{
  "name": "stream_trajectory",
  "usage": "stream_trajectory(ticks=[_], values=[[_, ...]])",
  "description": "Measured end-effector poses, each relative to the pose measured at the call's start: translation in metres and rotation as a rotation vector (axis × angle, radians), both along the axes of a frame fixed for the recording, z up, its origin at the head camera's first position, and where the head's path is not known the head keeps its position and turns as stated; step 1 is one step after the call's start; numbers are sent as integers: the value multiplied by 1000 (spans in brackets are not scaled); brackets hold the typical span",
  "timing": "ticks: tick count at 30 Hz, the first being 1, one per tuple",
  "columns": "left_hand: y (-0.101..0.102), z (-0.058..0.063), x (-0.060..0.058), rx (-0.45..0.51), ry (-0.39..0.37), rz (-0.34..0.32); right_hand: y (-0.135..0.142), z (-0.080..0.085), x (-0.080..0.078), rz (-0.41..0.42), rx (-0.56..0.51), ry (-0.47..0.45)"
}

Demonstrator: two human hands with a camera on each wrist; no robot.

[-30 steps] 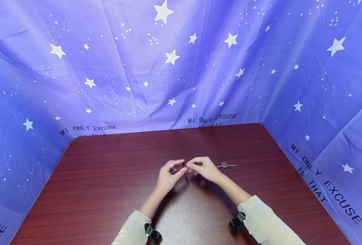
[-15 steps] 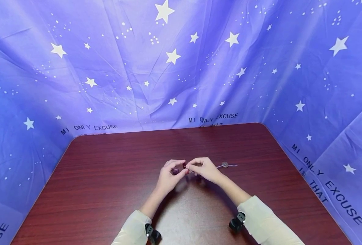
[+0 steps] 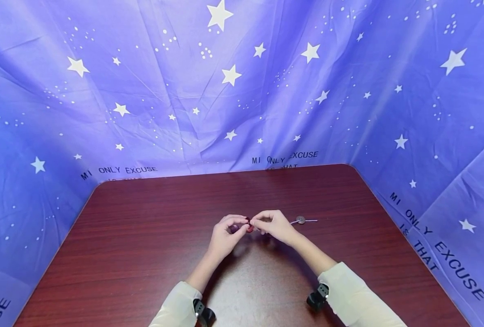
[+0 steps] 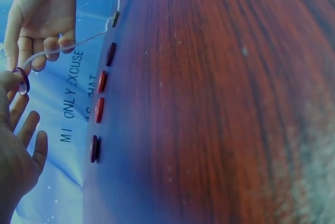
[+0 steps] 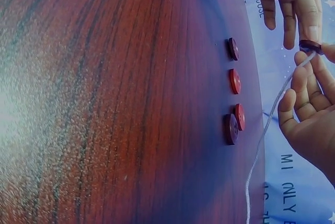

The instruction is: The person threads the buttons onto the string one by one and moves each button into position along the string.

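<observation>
Between the thumb and fingers of my left hand [image 3: 225, 234] a dark round button [image 5: 310, 46] is pinched above the table. My right hand [image 3: 276, 226] meets it from the other side, its thumb and index finger pinching the pale cord [image 5: 272, 109] close to the button. Whether the cord's tip is inside a hole is too small to tell. From the fingers the cord runs down to a grey-brown button [image 3: 301, 220], which lies threaded on it on the table, with a short tail beyond. In the left wrist view the same dark button [image 4: 24, 81] stands nearly on edge.
Loose buttons lie in a rough row on the table [image 3: 143, 254] under the hands: a dark purple button [image 5: 231, 129], two red ones, including a red button [image 5: 235, 81], and a dark button [image 5: 233, 49]. A starry blue-purple curtain [image 3: 176, 91] surrounds the table's far and side edges.
The fingers of my left hand have lowered slightly around the dark button, and the button has shifted a little. My right hand stays almost in place beside it.
</observation>
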State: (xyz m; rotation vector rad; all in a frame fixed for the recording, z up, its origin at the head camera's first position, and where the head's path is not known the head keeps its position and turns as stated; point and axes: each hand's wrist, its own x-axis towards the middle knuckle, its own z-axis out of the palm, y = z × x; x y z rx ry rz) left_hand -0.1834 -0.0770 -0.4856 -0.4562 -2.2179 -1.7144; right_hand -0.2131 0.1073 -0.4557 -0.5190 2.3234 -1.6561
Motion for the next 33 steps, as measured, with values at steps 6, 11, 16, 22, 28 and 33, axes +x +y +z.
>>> stream_trajectory(ticks=[6,11,16,22,28,33], values=[[3,9,3,-28,-20,10,-2,22,12,32,-21,14],[5,28,13,-46,-33,-4,-3,28,16,28,-4,17],[5,32,16,-44,-18,1,-2,29,17,62,9,42],[6,30,16,-45,-10,27,-2,7,7,54,82,137],[4,25,13,-46,-14,29,-2,-2,3,23,175,264],[3,5,2,-31,6,49,-3,1,5,19,176,324]])
